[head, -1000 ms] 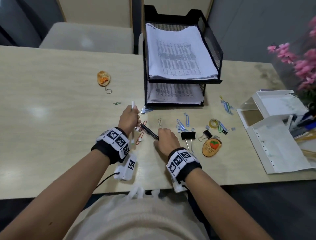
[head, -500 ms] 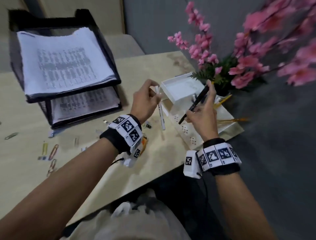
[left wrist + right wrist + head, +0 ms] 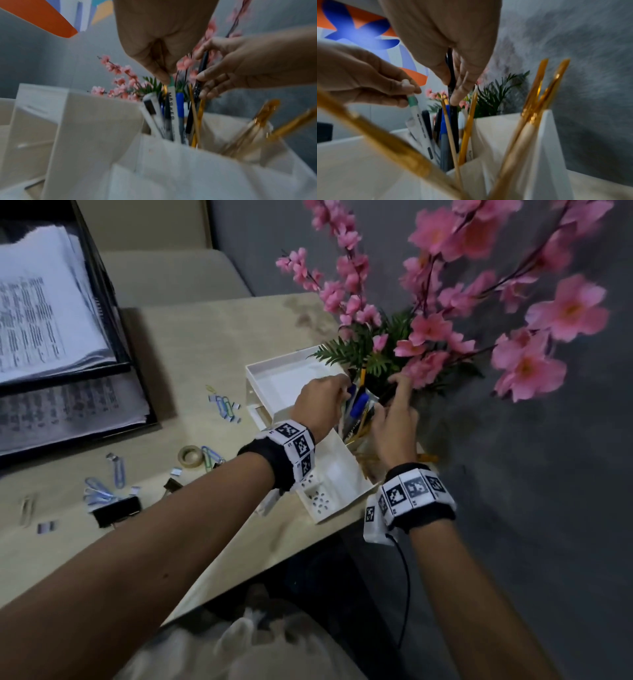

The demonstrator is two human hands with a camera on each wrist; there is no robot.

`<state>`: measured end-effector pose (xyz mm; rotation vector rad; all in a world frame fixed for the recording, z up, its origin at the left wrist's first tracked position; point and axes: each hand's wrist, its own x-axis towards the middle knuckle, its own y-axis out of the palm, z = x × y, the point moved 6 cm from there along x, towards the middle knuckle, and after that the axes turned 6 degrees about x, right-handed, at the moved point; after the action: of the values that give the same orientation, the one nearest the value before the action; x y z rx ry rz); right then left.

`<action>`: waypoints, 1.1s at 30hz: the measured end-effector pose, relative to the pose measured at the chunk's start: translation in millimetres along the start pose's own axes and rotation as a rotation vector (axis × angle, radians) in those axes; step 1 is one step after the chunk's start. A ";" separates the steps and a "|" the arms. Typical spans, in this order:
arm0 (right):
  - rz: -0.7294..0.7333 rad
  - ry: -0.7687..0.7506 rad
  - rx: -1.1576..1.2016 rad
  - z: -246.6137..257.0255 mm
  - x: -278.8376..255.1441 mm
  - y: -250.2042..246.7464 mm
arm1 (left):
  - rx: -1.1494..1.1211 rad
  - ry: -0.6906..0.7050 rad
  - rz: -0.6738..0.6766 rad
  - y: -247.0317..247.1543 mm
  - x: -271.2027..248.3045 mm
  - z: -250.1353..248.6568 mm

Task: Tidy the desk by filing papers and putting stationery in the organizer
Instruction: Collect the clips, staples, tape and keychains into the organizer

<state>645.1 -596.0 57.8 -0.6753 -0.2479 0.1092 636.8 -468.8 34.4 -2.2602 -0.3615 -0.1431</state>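
Observation:
A white desk organizer [image 3: 294, 381] stands at the desk's right end. Its pen compartment [image 3: 171, 155] holds several pens and markers upright. My left hand [image 3: 167, 79] pinches the top of a white marker [image 3: 172, 108] with a green end, whose lower part is inside the compartment. My right hand [image 3: 452, 92] pinches a black pen [image 3: 453, 121] that also stands in that compartment. In the head view the left hand [image 3: 339, 386] and right hand [image 3: 394, 392] sit close together over the pens, and the fingertips are partly hidden.
Gold pens [image 3: 537, 94] lean in the neighbouring compartment near my right wrist. Pink flowers [image 3: 428, 330] overhang the organizer. Paper clips [image 3: 224, 405], a tape roll [image 3: 190, 456] and a binder clip [image 3: 118, 510] lie on the desk. A black paper tray [image 3: 113, 330] stands at far left.
Both hands went from the desk middle to the organizer, carrying the white marker and black pen, and have lowered them into the pen compartment. The head turned right.

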 end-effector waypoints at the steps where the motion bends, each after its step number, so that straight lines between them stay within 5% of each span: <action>1: 0.034 0.017 -0.028 -4.8 2.7 5.8 | 0.013 -0.003 -0.009 3.4 -1.0 2.4; 10: 0.235 -0.092 -0.564 -25.8 6.5 40.0 | 0.480 0.054 0.018 15.0 -2.6 9.8; 12: 0.266 -0.068 -0.567 -21.4 8.2 38.5 | 0.535 0.034 0.155 24.1 -7.0 11.4; 15: 0.277 -0.041 -0.473 -8.3 11.7 32.8 | 0.419 -0.017 0.307 24.3 -16.1 20.6; 22: 0.169 -0.158 -0.111 66.8 -15.5 47.8 | 0.073 -0.169 0.046 -56.4 -55.3 65.5; 27: 0.543 -0.220 -0.069 93.6 -69.1 147.9 | 0.095 -0.441 0.005 -117.6 -129.2 146.0; 30: 0.813 -0.280 -0.163 94.1 -109.9 211.9 | 0.242 -0.539 0.161 -133.5 -170.6 186.6; 33: 0.925 -0.383 -0.300 93.3 -138.3 251.6 | 0.331 -0.558 0.382 -131.6 -202.4 212.3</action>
<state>482.2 -369.2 -57.0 -1.0268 -0.3053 1.1113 400.5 -269.5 -54.2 -1.9626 -0.2106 0.7056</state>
